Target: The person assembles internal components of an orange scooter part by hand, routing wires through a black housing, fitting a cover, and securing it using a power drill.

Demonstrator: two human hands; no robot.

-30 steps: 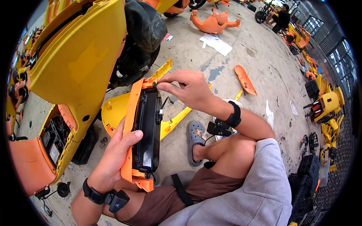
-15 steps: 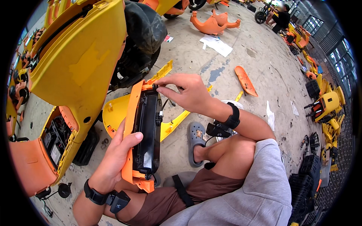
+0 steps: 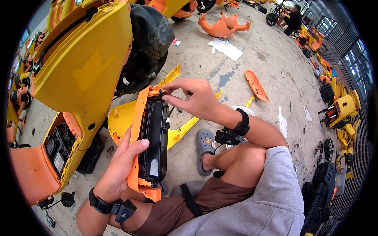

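Observation:
My left hand (image 3: pixel 120 165) is wrapped round an orange plastic panel (image 3: pixel 136 135), its thumb lying on the near side. Fixed along the panel is a long black housing (image 3: pixel 154 137) with a short cable and a white connector (image 3: pixel 168 120) on its right edge. I hold the piece above my lap, long side running away from me. At its far end my right hand (image 3: pixel 195 96) pinches a small black fitting (image 3: pixel 162 93) between thumb and forefinger; its exact kind I cannot make out. Beneath the piece, a yellow curved panel (image 3: pixel 120 120) lies on the floor.
A yellow scooter body (image 3: pixel 84 70) stands close on the left, its lower compartment (image 3: pixel 59 145) uncovered. Orange shells (image 3: pixel 220 27), an orange strip (image 3: pixel 256 86) and paper (image 3: pixel 225 48) lie on the concrete floor. Black crates (image 3: pixel 317 196) and yellow parts line the right wall. Another person (image 3: pixel 293 19) sits far back.
My right fingers have shifted very slightly at the black fitting. The left hand and the orange panel stay in place.

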